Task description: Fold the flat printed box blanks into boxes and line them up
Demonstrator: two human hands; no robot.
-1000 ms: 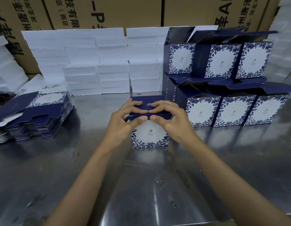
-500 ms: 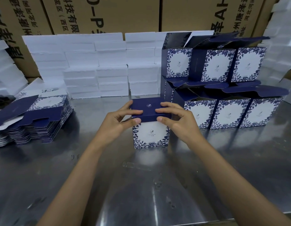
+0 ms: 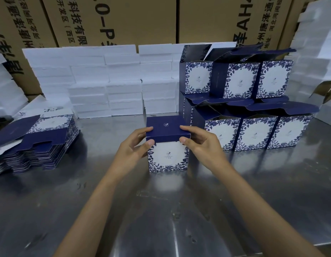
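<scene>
both hands (image 3: 132,145) (image 3: 201,143) pinching box (image 3: 167,154) lid corners, on steel table (image 3: 161,210)

Navy-lidded box (image 3: 168,156), white front with blue floral border; silver table (image 3: 161,210).

Brown cartons (image 3: 124,21) behind read "科技有限", "AH", "0-P".

I see a shiny metal table (image 3: 179,210) with smudges and little marks on it. At its back edge sit piles of white foam blocks (image 3: 105,82), stacked in neat rows, and more white foam (image 3: 316,58) is piled up at the right edge and at the far left (image 3: 5,93). Behind all of that stand big brown cardboard cartons (image 3: 135,19) with black letters printed on them.
</scene>
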